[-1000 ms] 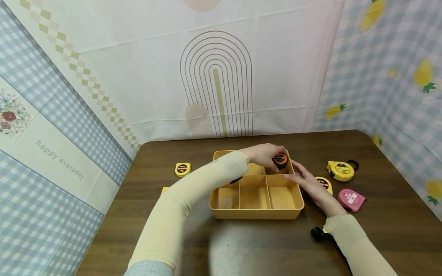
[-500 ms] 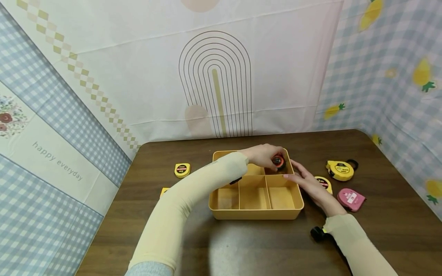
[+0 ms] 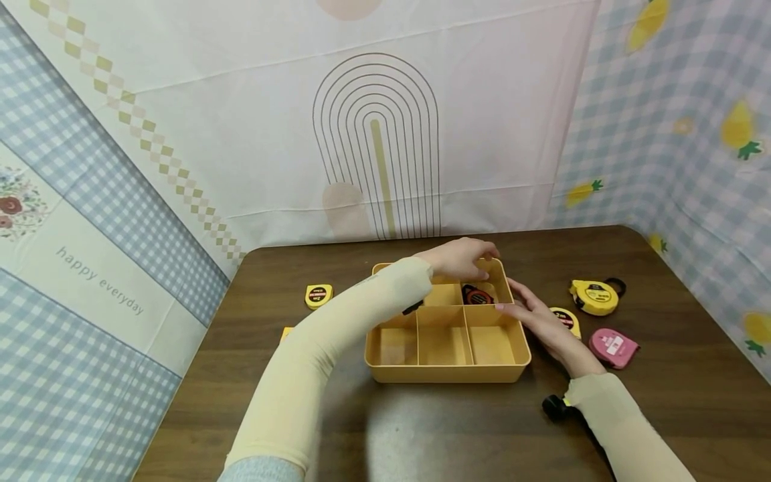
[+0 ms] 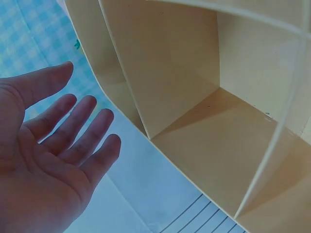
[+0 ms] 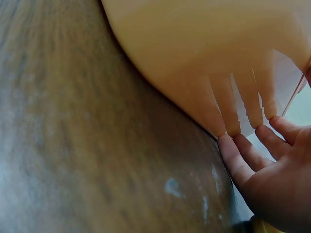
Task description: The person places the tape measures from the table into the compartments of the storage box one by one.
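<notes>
A black-and-orange tape measure lies in the back right compartment of a yellow divided box. My left hand hovers over the box's back edge, above that compartment, holding nothing. In the left wrist view its fingers are spread and loosely bent, apart from the box wall. My right hand rests against the box's right side. Its thumb reaches over the rim, while the fingertips touch the outer wall in the right wrist view.
Right of the box on the wooden table lie a yellow tape measure, a pink one and another yellow one partly behind my right hand. At left is a small yellow tape measure; a yellow piece shows beside my sleeve.
My left hand has let go of the black-and-orange tape measure in the back right compartment and risen slightly up and back. My right hand has stayed at the box's side.
</notes>
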